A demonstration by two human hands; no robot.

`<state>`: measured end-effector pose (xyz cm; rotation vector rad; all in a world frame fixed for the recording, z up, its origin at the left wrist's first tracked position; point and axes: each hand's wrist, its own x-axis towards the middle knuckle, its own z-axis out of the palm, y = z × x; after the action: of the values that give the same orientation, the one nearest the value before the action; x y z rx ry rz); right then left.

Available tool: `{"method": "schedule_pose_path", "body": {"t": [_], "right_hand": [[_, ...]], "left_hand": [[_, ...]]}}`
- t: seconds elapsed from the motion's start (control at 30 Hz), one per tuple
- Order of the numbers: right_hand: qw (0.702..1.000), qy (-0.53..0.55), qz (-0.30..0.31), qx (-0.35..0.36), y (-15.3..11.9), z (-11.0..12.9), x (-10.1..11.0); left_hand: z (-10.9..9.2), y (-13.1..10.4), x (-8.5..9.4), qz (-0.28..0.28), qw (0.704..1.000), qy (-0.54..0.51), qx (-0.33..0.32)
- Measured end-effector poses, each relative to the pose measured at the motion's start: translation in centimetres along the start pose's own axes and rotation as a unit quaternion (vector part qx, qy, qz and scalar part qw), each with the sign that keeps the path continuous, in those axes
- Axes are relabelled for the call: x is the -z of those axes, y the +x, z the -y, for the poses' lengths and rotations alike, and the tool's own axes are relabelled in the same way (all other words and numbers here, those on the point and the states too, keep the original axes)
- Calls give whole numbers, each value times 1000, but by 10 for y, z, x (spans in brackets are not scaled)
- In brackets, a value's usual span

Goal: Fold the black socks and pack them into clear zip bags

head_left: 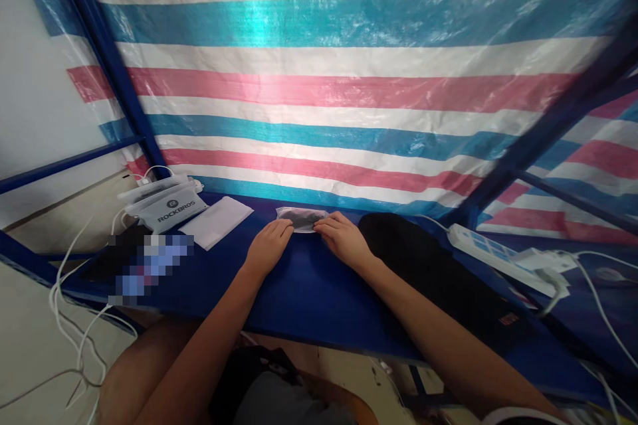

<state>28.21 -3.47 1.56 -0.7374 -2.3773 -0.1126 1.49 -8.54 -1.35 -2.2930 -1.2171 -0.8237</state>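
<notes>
A small translucent packet with something dark inside lies near the back edge of the blue tabletop. At its left end rests my left hand, fingers close together on the packet's edge. My right hand has its fingertips together on the right end of the same packet. Left of my hands is a flat white sheet or pouch. A black cloth item lies right of my right hand, partly behind my forearm.
A white ROCKBROS pouch stands at the back left, beside a pixelated object and white cables. A white power strip with plugs lies at the right. Blue metal posts frame a striped plastic sheet.
</notes>
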Motion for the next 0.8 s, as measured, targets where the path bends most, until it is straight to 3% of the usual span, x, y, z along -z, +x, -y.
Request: {"method": "schedule_pose_path", "body": {"t": [0.33, 0.5, 0.67, 0.73, 0.8], "right_hand": [[994, -38, 46, -93, -2, 15, -10], [990, -32, 57, -125, -5, 9, -13], [988, 52, 12, -147, -3, -4, -5], [980, 90, -28, -174, 5, -9, -2], [960, 161, -60, -221, 22, -14, -2]], "left_hand": [[-9, -1, -4, 106, 993, 2, 54], [-1, 2, 5, 85, 995, -18, 49], [32, -8, 16, -34, 978, 26, 204], [43, -17, 14, -31, 958, 64, 278], [47, -24, 8, 14, 939, 86, 334]]}}
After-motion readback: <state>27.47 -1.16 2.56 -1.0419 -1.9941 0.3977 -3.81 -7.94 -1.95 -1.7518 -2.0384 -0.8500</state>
